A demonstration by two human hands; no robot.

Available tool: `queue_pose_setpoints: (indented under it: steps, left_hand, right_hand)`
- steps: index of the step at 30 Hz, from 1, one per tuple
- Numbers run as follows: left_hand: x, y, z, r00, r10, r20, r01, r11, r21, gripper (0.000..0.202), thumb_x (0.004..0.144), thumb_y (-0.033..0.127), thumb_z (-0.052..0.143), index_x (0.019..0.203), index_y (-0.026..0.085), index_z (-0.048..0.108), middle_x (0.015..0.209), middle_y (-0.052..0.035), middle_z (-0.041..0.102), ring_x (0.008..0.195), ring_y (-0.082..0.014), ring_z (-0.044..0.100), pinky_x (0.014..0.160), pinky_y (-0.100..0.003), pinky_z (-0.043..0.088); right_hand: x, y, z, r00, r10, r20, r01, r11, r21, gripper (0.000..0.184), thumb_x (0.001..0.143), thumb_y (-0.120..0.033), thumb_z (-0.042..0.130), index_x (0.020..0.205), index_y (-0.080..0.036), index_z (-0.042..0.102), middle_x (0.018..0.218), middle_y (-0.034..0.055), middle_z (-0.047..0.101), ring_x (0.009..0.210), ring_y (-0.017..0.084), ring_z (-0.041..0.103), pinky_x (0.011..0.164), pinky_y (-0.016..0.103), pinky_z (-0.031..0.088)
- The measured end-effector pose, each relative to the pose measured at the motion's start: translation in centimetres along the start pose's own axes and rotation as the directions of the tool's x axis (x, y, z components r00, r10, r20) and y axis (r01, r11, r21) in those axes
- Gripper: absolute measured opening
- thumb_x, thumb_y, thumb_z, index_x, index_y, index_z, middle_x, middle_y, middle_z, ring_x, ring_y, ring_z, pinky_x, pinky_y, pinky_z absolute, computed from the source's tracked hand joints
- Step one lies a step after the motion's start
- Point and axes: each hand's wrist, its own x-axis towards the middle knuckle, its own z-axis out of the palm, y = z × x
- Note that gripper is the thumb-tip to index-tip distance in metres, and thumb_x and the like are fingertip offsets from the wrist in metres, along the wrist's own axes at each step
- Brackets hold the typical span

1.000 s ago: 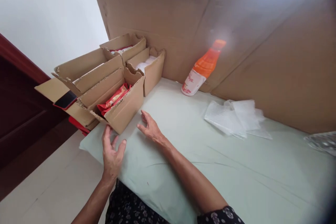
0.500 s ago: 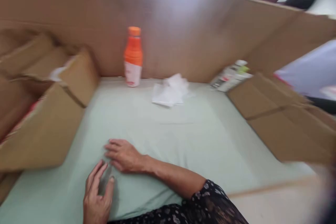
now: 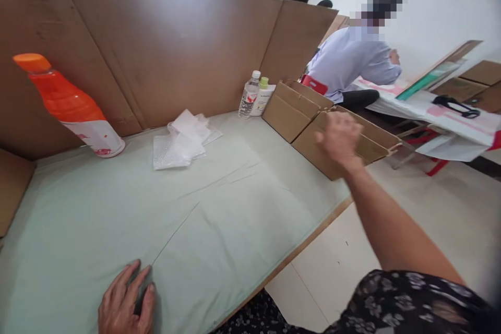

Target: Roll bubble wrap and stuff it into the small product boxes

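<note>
My left hand (image 3: pixel 126 302) lies flat on the pale green cloth (image 3: pixel 188 229) at the table's near edge, fingers stretched out and holding nothing. My right hand (image 3: pixel 340 140) is raised over the cardboard boxes (image 3: pixel 313 125) at the table's right end; it is smeared by motion and its fingers cannot be made out. An orange-capped bottle (image 3: pixel 68 107) stands at the back left. A pile of white plastic bags (image 3: pixel 182 138) lies in front of the cardboard wall (image 3: pixel 164 47).
A clear water bottle (image 3: pixel 249 95) and a small green-capped white container (image 3: pixel 262 97) stand in the back right corner. Another person in a light shirt (image 3: pixel 350 60) sits at a neighbouring table (image 3: pixel 430 115) to the right. A cardboard box edge (image 3: pixel 11 188) shows at far left.
My view has swung from the left boxes to the right end of the table. My right hand has left the cloth and reached out to the right boxes; my left hand stays on the cloth.
</note>
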Motion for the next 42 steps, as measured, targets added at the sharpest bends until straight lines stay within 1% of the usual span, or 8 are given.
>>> queue_pose_setpoints:
  steps: [7, 12, 18, 21, 24, 27, 34, 42]
  left_hand:
    - [1.1, 2.5, -0.5, 0.987, -0.159, -0.027, 0.157, 0.985, -0.076, 0.026, 0.095, 0.030, 0.051, 0.115, 0.020, 0.065, 0.121, -0.0142, 0.067, 0.109, -0.0305, 0.062, 0.088, -0.045, 0.050]
    - [1.7, 3.4, -0.4, 0.931, -0.358, 0.073, 0.365, 0.899, -0.242, 0.031, 0.093, 0.036, 0.055, 0.118, 0.024, 0.067, 0.129, -0.0103, 0.065, 0.113, -0.0282, 0.062, 0.082, -0.040, 0.057]
    - [3.6, 4.3, -1.8, 0.914, -0.369, 0.172, 0.406, 0.804, -0.434, 0.043, 0.092, 0.040, 0.059, 0.133, 0.026, 0.058, 0.140, -0.0112, 0.058, 0.126, -0.0304, 0.058, 0.104, -0.051, 0.051]
    - [3.0, 4.3, -3.0, 0.912, -0.368, 0.180, 0.406, 0.750, -0.523, 0.055, 0.092, 0.039, 0.059, 0.145, 0.027, 0.047, 0.147, -0.0114, 0.052, 0.133, -0.0298, 0.054, 0.108, -0.049, 0.049]
    - [1.9, 4.3, -3.8, 0.899, -0.403, 0.170, 0.425, 0.714, -0.556, 0.059, 0.093, 0.036, 0.060, 0.148, 0.029, 0.043, 0.149, -0.0103, 0.051, 0.137, -0.0280, 0.051, 0.108, -0.044, 0.051]
    - [1.5, 4.4, -3.8, 0.892, -0.415, 0.176, 0.439, 0.709, -0.552, 0.062, 0.091, 0.034, 0.062, 0.149, 0.027, 0.042, 0.149, -0.0108, 0.051, 0.137, -0.0284, 0.052, 0.108, -0.044, 0.051]
    - [3.7, 5.5, -1.9, 0.850, -0.452, 0.271, 0.512, 0.583, -0.631, 0.062, 0.088, 0.038, 0.065, 0.145, 0.021, 0.047, 0.141, -0.0147, 0.058, 0.135, -0.0312, 0.053, 0.113, -0.049, 0.045]
    - [7.9, -1.5, -2.6, 0.599, -0.791, 0.123, 0.607, 0.349, -0.714, 0.050, 0.075, 0.045, 0.073, 0.116, 0.019, 0.058, 0.113, -0.0090, 0.067, 0.101, -0.0230, 0.068, 0.086, -0.034, 0.056]
  right_hand:
    - [-2.1, 9.4, -2.4, 0.934, -0.352, 0.056, 0.354, 0.934, -0.050, 0.062, 0.089, -0.077, 0.039, 0.060, -0.028, 0.061, 0.040, -0.0048, 0.034, 0.035, 0.012, 0.026, 0.049, 0.031, 0.030]
    - [-8.6, -1.6, -7.5, 0.877, -0.447, 0.174, 0.464, 0.883, -0.071, 0.046, 0.102, -0.047, 0.032, 0.084, -0.027, 0.070, 0.064, 0.0064, 0.068, 0.047, 0.020, 0.050, 0.047, 0.033, 0.028]
    - [-9.0, -15.9, -15.1, 0.691, -0.666, 0.281, 0.427, 0.690, 0.584, 0.021, 0.099, -0.038, 0.055, 0.102, -0.026, 0.071, 0.088, 0.0047, 0.076, 0.077, 0.021, 0.069, 0.071, 0.034, 0.053]
    - [-8.0, -17.1, -16.5, 0.757, -0.606, 0.245, 0.283, 0.641, 0.714, 0.026, 0.097, -0.045, 0.058, 0.116, -0.030, 0.070, 0.104, 0.0043, 0.077, 0.098, 0.021, 0.072, 0.087, 0.035, 0.056]
    - [-8.9, -15.9, -13.6, 0.909, -0.237, 0.342, -0.029, 0.784, 0.620, 0.022, 0.093, -0.044, 0.063, 0.105, -0.029, 0.074, 0.100, 0.0048, 0.077, 0.096, 0.022, 0.073, 0.090, 0.037, 0.057]
    - [-13.5, -15.3, -8.8, 0.858, 0.067, 0.510, -0.416, 0.674, 0.611, 0.029, 0.086, -0.047, 0.066, 0.099, -0.023, 0.075, 0.094, 0.0061, 0.078, 0.090, 0.023, 0.073, 0.089, 0.040, 0.058]
    - [-24.7, -19.5, -3.4, 0.674, 0.100, 0.732, -0.668, 0.506, 0.546, 0.041, 0.082, -0.053, 0.049, 0.081, -0.022, 0.077, 0.074, 0.0077, 0.074, 0.079, 0.028, 0.068, 0.074, 0.039, 0.057]
    - [-17.0, -30.1, 1.9, 0.740, -0.231, 0.632, -0.527, 0.385, 0.758, 0.047, 0.100, -0.053, 0.039, 0.115, -0.022, 0.071, 0.103, 0.0079, 0.075, 0.103, 0.027, 0.066, 0.092, 0.040, 0.054]
